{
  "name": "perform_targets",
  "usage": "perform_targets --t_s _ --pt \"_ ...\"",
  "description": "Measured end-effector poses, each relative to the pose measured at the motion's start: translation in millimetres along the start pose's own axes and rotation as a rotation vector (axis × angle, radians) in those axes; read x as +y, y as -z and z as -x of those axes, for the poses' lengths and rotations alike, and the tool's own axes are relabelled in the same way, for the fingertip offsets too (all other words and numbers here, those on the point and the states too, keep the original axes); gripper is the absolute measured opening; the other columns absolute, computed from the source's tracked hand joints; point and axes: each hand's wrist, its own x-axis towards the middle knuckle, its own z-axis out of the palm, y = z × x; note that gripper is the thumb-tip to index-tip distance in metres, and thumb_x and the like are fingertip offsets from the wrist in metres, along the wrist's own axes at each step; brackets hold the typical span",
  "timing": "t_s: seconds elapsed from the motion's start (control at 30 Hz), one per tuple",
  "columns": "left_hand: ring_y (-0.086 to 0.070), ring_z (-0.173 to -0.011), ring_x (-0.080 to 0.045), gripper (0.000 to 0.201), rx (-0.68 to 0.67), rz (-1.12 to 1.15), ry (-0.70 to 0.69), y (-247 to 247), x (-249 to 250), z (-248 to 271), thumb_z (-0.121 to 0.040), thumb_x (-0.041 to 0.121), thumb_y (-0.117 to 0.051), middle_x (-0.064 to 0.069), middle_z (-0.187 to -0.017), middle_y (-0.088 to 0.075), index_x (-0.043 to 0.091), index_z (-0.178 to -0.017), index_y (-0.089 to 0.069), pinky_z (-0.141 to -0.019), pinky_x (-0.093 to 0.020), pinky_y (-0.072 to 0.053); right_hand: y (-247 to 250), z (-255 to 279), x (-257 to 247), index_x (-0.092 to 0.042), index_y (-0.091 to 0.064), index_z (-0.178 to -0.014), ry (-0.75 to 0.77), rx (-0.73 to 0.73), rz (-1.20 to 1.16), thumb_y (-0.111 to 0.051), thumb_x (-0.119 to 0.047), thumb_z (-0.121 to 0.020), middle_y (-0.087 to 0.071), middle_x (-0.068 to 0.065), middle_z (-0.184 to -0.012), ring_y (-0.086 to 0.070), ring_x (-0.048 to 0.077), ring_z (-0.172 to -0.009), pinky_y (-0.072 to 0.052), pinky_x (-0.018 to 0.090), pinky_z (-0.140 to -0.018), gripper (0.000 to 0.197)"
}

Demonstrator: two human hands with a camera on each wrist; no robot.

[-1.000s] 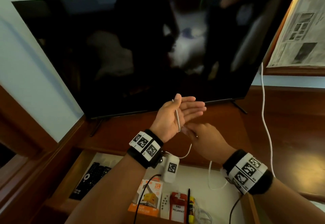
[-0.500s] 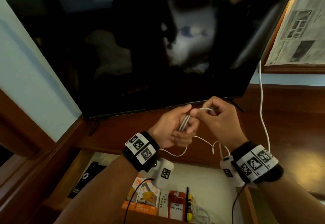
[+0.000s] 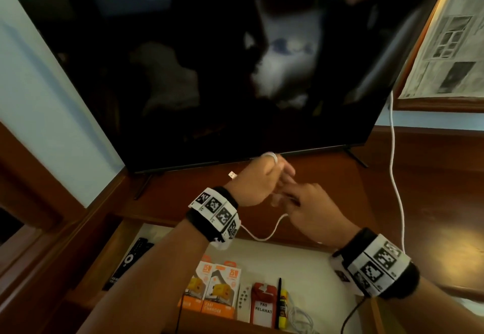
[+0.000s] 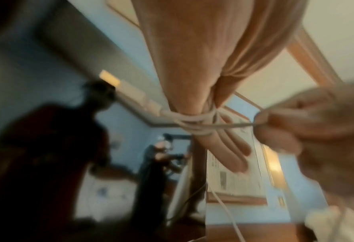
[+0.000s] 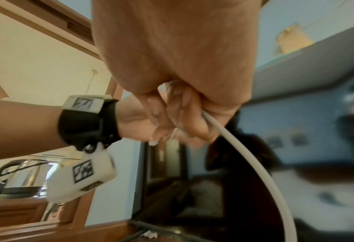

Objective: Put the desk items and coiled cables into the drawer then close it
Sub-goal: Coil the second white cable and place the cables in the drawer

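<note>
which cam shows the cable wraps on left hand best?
Left wrist: the white cable loops around the left hand's fingers, plug sticking out. Head shows only a loop top; right wrist only the strand leaving the right hand.

Where the left hand (image 3: 258, 181) and right hand (image 3: 311, 210) meet, the fingers smear into blur (which of them pinches the white cable (image 3: 264, 236) cannot be told in the head view). The left forearm hides part of the orange charger boxes (image 3: 220, 291). The picture's bottom edge cuts off the drawer (image 3: 301, 260) and its coiled cable (image 3: 301, 318).
</note>
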Motion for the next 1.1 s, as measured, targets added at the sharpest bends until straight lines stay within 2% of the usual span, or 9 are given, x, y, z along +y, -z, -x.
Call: perform_targets --t_s 0.13,0.27,0.37,0.57,0.7,0.8,0.9,1.0,1.1 --pt "-0.042 -0.033 -0.014 0.049 -0.309 -0.055 0.101 11 -1 12 -0.113 0.025 -0.031 -0.015 -0.051 -0.059 0.0 -0.089 -0.065 -0.041 -0.019 -0.036 31 -4 -2 -0.026 -0.07 -0.073 0.098 0.19 -0.089 -0.069 -0.033 -0.094 -0.06 -0.004 -0.056 -0.046 0.012 -0.043 -0.039 0.038 -0.042 0.023" --pt "-0.02 -0.03 -0.011 0.064 -0.562 0.625 0.14 8 -4 21 -0.111 0.042 -0.02 0.002 -0.04 -0.042 0.001 -0.083 -0.061 -0.04 -0.023 -0.022 42 -10 -1 -0.018 -0.075 -0.084 0.122 0.244 -0.27 -0.072 -0.027 -0.092 -0.066 0.006 -0.066 -0.052 0.029 -0.053 -0.043 0.045 -0.05 0.012" --pt "-0.025 -0.028 -0.01 0.043 -0.603 0.903 0.038 2 3 23 -0.109 0.021 -0.028 0.002 -0.045 -0.049 0.006 -0.085 -0.059 -0.035 -0.021 -0.024 33 -12 -2 -0.01 -0.074 -0.088 0.119 0.272 -0.469 -0.065 -0.019 -0.095 -0.066 -0.005 -0.064 -0.054 0.009 -0.051 -0.043 0.026 -0.048 0.015" --pt "-0.077 -0.082 -0.026 0.037 -0.273 1.073 -0.092 -7 29 17 -0.11 0.014 -0.034 -0.017 -0.094 -0.077 -0.005 -0.119 -0.065 -0.074 -0.031 -0.063 -3 -12 -7 -0.015 -0.064 -0.083 -0.124 0.21 -0.637 -0.045 -0.004 -0.106 -0.056 -0.003 -0.057 -0.046 0.012 -0.044 -0.039 0.029 -0.041 0.032" --pt "-0.074 -0.108 -0.032 0.035 0.062 0.44 -0.129 8 24 -6 -0.112 0.014 -0.037 -0.024 -0.113 -0.073 -0.008 -0.125 -0.06 -0.097 -0.047 -0.059 -10 -10 -11 -0.012 -0.07 -0.097 -0.059 0.056 -0.411 -0.05 -0.018 -0.106 -0.052 -0.005 -0.058 -0.041 0.007 -0.046 -0.035 0.026 -0.048 0.022" --pt "-0.076 -0.081 -0.019 0.029 0.011 -0.088 0.003 21 17 -10 -0.111 0.024 -0.045 -0.011 -0.094 -0.076 0.004 -0.11 -0.067 -0.075 -0.042 -0.064 1 -10 -14 -0.016 -0.074 -0.093 0.02 0.103 -0.261 -0.06 -0.029 -0.1 -0.063 -0.003 -0.064 -0.052 0.015 -0.048 -0.041 0.033 -0.045 0.02" --pt "-0.051 -0.039 -0.022 0.06 -0.232 -0.266 0.129 33 13 -7 -0.11 0.05 -0.035 -0.024 -0.072 -0.072 0.002 -0.095 -0.066 -0.038 -0.021 -0.04 19 -14 -15 -0.016 -0.072 -0.077 0.094 0.238 -0.255 -0.07 -0.029 -0.095 -0.054 0.0 -0.054 -0.039 0.011 -0.043 -0.031 0.027 -0.043 0.022" --pt "-0.039 -0.033 -0.021 0.088 -0.446 0.109 0.141 34 9 -1 -0.104 0.069 -0.011 -0.031 -0.067 -0.066 0.007 -0.097 -0.074 -0.034 -0.021 -0.02 29 -20 -18 -0.016 -0.073 -0.077 0.111 0.345 -0.364 -0.077 -0.029 -0.09 -0.061 0.006 -0.06 -0.049 0.024 -0.049 -0.039 0.035 -0.047 0.019" --pt "-0.022 -0.028 -0.01 0.066 -0.586 0.716 0.116 27 17 7 -0.111 0.043 -0.018 0.0 -0.042 -0.049 0.012 -0.082 -0.069 -0.036 -0.025 -0.015 27 -29 -17 -0.01 -0.072 -0.082 0.036 0.466 -0.543 -0.077 -0.03 -0.088 -0.064 0.018 -0.07 -0.052 0.028 -0.056 -0.042 0.036 -0.052 0.021"
